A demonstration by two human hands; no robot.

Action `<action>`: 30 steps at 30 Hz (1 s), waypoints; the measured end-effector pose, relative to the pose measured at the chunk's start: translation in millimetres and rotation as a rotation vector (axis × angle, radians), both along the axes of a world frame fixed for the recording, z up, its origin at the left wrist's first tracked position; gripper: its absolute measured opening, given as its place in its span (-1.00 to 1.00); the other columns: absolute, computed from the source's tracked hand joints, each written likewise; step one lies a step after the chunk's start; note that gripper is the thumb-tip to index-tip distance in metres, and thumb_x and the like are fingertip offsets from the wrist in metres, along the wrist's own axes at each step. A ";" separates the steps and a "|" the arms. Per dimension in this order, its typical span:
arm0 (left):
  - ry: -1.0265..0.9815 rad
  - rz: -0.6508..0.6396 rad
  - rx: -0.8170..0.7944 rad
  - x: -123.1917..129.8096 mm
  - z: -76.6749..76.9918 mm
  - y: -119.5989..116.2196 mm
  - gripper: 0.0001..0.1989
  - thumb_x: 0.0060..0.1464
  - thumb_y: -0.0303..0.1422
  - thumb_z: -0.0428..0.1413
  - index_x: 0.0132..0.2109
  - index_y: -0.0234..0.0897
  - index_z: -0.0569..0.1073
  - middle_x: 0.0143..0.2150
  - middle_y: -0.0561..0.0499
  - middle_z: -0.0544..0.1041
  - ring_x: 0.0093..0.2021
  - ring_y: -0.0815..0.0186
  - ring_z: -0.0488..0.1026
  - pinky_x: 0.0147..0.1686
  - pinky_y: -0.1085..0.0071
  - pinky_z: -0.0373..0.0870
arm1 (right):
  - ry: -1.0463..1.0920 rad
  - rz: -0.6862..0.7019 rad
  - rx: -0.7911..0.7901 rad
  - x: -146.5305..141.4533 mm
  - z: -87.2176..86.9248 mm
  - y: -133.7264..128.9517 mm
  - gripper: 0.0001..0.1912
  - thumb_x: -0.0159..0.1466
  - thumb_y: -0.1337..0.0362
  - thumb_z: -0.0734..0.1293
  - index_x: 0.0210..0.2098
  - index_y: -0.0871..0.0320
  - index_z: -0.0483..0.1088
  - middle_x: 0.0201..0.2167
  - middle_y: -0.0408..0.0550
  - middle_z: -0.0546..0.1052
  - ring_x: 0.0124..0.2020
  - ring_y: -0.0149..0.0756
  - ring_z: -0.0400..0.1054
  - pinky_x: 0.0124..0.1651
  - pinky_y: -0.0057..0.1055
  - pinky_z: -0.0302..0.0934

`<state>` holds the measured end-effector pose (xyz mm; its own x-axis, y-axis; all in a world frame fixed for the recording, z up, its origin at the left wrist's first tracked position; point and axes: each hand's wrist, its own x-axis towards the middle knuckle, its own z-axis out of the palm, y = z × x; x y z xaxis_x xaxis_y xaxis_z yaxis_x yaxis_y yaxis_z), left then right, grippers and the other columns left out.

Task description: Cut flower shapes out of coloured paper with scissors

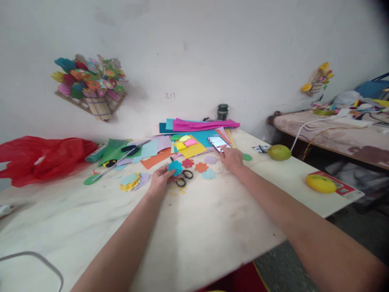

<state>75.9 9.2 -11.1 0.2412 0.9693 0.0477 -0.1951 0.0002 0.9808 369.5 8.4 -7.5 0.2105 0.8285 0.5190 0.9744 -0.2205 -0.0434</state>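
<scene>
My left hand is closed on a blue paper flower, pinched at its edge between thumb and fingers. Dark-handled scissors lie just beside it, partly hidden by the hand and flower. My right hand reaches to a phone with a lit screen, a fingertip touching its lower end; the other fingers are partly hidden. Between my hands lie a red paper flower, an orange paper flower, a light blue paper flower and a lilac paper piece.
Coloured paper sheets spread along the wall side. Cut pieces, another pair of scissors and red plastic sheeting are on the left. A green mango and a yellow mango sit at the right edge.
</scene>
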 end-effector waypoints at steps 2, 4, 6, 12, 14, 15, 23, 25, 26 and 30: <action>0.012 -0.003 0.011 0.5 -0.6 0.6 -0.68 -0.27 -0.28 0.29 -0.34 -0.35 0.44 -0.39 -0.04 0.57 -0.42 0.26 0.53 -0.41 0.42 0.41 | 0.071 -0.032 -0.036 -15.3 4.3 1.4 -0.63 0.30 0.20 0.07 -0.08 0.15 0.41 -0.34 0.06 0.54 -0.31 -0.19 0.37 -0.30 -0.34 0.01; 0.021 -0.011 0.025 1.0 -0.8 0.6 -0.66 -0.27 -0.26 0.30 -0.32 -0.34 0.44 -0.38 -0.04 0.57 -0.42 0.26 0.53 -0.42 0.43 0.40 | 0.104 -0.004 -0.046 -32.7 8.9 2.5 -0.64 0.30 0.19 0.07 -0.12 0.13 0.42 -0.34 0.04 0.55 -0.31 -0.20 0.39 -0.34 -0.36 0.00; 0.026 -0.024 0.033 1.5 -0.2 0.0 -0.62 -0.29 -0.25 0.31 -0.29 -0.33 0.43 -0.37 -0.04 0.57 -0.40 0.26 0.53 -0.42 0.43 0.39 | 0.131 0.049 -0.057 -51.3 12.7 3.5 -0.65 0.30 0.20 0.07 -0.15 0.12 0.44 -0.34 0.03 0.56 -0.31 -0.21 0.40 -0.35 -0.38 0.00; 0.064 -0.072 0.051 1.0 -0.5 1.4 -0.58 -0.27 -0.20 0.31 -0.27 -0.34 0.42 -0.37 -0.06 0.57 -0.36 0.27 0.53 -0.40 0.47 0.36 | 0.269 0.256 0.018 -104.6 16.8 5.8 -0.68 0.30 0.19 0.10 -0.16 0.11 0.43 -0.28 -0.03 0.56 -0.26 -0.27 0.38 -0.32 -0.42 0.02; 0.064 -0.087 0.056 -0.1 -3.1 3.9 -0.58 -0.26 -0.19 0.31 -0.26 -0.34 0.42 -0.37 -0.05 0.57 -0.36 0.27 0.52 -0.38 0.46 0.37 | 0.349 0.327 0.040 -118.9 17.8 4.8 -0.69 0.29 0.15 0.11 -0.19 0.10 0.44 -0.26 -0.06 0.56 -0.26 -0.30 0.37 -0.31 -0.44 0.03; 0.056 -0.097 0.060 -0.7 -4.5 5.2 -0.59 -0.25 -0.19 0.30 -0.26 -0.33 0.42 -0.36 -0.05 0.57 -0.36 0.27 0.52 -0.37 0.45 0.38 | 0.386 0.361 0.043 -125.0 18.4 3.7 -0.68 0.30 0.13 0.11 -0.22 0.10 0.44 -0.26 -0.07 0.55 -0.26 -0.31 0.36 -0.32 -0.45 0.02; 0.050 -0.160 0.059 -3.6 -3.7 6.9 -0.61 -0.28 -0.16 0.31 -0.35 -0.33 0.43 -0.39 -0.02 0.56 -0.39 0.28 0.51 -0.25 0.35 0.41 | 0.634 0.557 0.011 -142.6 6.1 2.6 -0.71 0.22 0.15 0.21 -0.52 0.15 0.42 -0.56 -0.15 0.45 -0.50 -0.41 0.21 -0.44 -0.49 -0.03; 0.051 -0.158 0.060 -3.8 -2.9 6.7 -0.61 -0.29 -0.17 0.31 -0.35 -0.33 0.43 -0.39 -0.03 0.56 -0.39 0.28 0.51 -0.23 0.33 0.42 | 0.675 0.574 0.031 -141.6 -0.5 6.5 -0.78 0.16 0.20 0.26 -0.54 0.16 0.43 -0.58 -0.16 0.43 -0.51 -0.41 0.20 -0.44 -0.50 0.00; 0.052 -0.155 0.061 -3.8 -2.8 6.6 -0.61 -0.29 -0.17 0.31 -0.35 -0.34 0.44 -0.38 -0.03 0.56 -0.38 0.28 0.51 -0.22 0.32 0.42 | 0.686 0.583 0.043 -141.0 -3.1 8.2 -0.78 0.15 0.21 0.26 -0.54 0.16 0.43 -0.59 -0.17 0.43 -0.51 -0.41 0.19 -0.43 -0.50 0.01; 0.040 -0.138 0.054 -3.4 -3.4 6.1 -0.61 -0.30 -0.19 0.33 -0.34 -0.35 0.45 -0.38 -0.03 0.56 -0.38 0.29 0.51 -0.22 0.33 0.41 | 0.718 0.615 0.074 -140.5 -7.8 11.0 -0.76 0.14 0.19 0.26 -0.55 0.17 0.43 -0.61 -0.17 0.42 -0.52 -0.42 0.19 -0.43 -0.50 0.04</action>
<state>72.5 15.3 -14.5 0.3746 0.9232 0.0862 -0.1576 -0.0282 0.9871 228.9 19.4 -15.4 0.0375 0.8707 0.4904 0.6536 0.3498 -0.6712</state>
